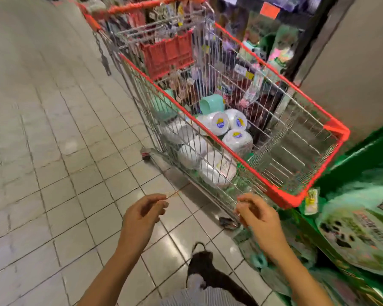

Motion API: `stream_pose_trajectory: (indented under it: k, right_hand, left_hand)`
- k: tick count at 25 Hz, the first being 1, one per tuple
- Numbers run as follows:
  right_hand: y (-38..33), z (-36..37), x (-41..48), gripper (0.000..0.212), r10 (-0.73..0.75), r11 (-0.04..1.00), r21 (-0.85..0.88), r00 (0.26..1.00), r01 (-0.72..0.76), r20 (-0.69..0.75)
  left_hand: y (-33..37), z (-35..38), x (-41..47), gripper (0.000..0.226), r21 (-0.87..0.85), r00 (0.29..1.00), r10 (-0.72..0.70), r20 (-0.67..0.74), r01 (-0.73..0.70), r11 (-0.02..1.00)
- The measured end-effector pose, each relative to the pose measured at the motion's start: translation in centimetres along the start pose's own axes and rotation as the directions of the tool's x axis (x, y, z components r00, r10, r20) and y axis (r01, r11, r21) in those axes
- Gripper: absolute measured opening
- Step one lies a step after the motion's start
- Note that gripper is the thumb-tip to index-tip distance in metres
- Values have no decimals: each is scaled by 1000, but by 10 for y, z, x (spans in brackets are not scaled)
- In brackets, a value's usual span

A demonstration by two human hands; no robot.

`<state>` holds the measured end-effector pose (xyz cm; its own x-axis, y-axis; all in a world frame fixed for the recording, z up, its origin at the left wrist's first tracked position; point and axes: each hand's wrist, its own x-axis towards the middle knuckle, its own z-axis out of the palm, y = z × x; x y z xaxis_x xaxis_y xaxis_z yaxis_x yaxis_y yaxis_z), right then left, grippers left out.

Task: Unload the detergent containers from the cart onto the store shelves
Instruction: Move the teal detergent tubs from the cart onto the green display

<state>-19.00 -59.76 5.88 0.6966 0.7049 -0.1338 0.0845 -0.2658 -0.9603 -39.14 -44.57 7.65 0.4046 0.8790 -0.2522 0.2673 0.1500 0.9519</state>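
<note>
A wire shopping cart (281,196) with a red rim stands in the aisle ahead of me. Several white round containers (219,123) with blue and yellow labels lie in its middle, beside a teal plastic tub (211,103). The near end of the basket holds nothing. My left hand (143,214) hangs in front of the cart over the floor, fingers loosely curled, holding nothing. My right hand (258,214) hovers just short of the cart's near corner, fingers also loosely curled and empty. Neither hand touches the cart.
A red plastic crate (168,54) sits in the cart's child seat at the far end. Green store shelves (349,230) with packaged goods run along my right. A grey wall (352,69) rises behind the cart. Tiled floor (42,151) spreads to the left.
</note>
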Motion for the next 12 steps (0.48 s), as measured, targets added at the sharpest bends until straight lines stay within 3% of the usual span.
stream_pose_trajectory:
  k: [7,12]
  right_hand:
    - [-45,53,137,23,-42,999,13,995,41,89]
    - [-90,73,246,19,-53,999,2,996,53,75]
  left_hand:
    - [32,-12,139,20,9,999,-21,-35,22,1000]
    - [103,2,252,20,5,997,73,31,-73,997]
